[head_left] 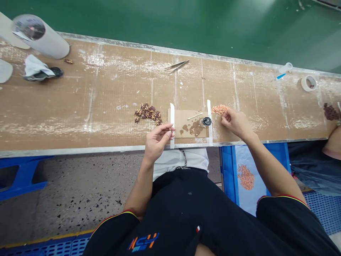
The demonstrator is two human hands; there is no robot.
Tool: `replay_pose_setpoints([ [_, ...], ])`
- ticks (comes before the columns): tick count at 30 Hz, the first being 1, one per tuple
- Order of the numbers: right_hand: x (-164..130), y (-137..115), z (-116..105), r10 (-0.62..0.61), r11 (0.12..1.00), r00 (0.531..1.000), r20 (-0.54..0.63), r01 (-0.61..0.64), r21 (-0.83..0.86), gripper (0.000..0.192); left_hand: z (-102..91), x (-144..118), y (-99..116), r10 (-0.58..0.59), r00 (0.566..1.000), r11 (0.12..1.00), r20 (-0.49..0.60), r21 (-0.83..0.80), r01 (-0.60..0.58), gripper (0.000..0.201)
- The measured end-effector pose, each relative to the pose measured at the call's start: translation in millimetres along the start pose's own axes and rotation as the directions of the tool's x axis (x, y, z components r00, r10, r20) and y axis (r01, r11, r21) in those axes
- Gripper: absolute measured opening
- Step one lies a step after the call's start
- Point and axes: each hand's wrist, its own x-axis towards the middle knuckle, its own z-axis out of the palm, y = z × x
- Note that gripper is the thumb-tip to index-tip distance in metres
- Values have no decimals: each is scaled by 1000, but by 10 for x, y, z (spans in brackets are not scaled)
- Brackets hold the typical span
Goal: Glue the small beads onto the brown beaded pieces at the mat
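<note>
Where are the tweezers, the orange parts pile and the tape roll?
tweezers point(177, 66), head view, middle of the two blades
orange parts pile point(219, 109), head view, centre of the heap
tape roll point(308, 83), head view, on its rim

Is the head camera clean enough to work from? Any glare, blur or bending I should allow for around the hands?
Head view: wide-angle bend curves the bench edge; even overhead light, soft shadows; pale sheen on the taped benchtop, no harsh glare; left hand and right hand sharp, but the orange pile and brown pile are too small to resolve single pieces.
</note>
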Motion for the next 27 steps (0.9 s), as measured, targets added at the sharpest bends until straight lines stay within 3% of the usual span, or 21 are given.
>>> replay_pose_setpoints([
  [18,58,125,-127,-145,989,983,113,142,39,14,13,6,22,0,1000,1000,-9,22,1,27],
  [27,39,-12,-186,-147,977,981,125,124,176,16,15,9,29,-4,1000,1000,-6,26,4,30],
])
